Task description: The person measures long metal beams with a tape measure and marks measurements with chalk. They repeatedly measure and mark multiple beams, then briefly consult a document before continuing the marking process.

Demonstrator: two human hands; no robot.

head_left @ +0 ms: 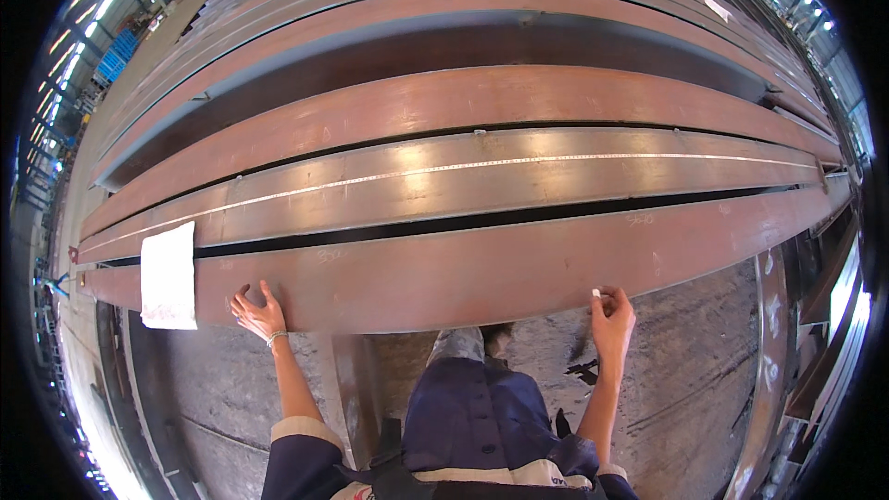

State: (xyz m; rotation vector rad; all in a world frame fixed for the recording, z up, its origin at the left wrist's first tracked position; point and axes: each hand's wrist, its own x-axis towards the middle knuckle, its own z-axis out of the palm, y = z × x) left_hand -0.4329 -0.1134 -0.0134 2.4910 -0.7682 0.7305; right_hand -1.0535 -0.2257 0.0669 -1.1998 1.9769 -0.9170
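Note:
My right hand (614,319) is at the near edge of a reddish-brown steel beam (444,273), with a small white piece of chalk (596,293) pinched between thumb and fingertips. Over the same beam's near edge, further left, my left hand (259,313) is open, its fingers apart and slightly bent, holding nothing. Faint chalk marks show on the beam's face. On the second beam (519,143), a long thin measuring tape (407,171) is stretched along nearly its whole length. A white sheet of paper (169,276) lies across the nearest beam, left of my left hand.
More long steel beams (519,93) lie side by side beyond, with dark gaps between them. Steel supports (770,343) run under the near beam at both sides. The grey floor (685,361) is stained. A blue rack (117,56) stands far left.

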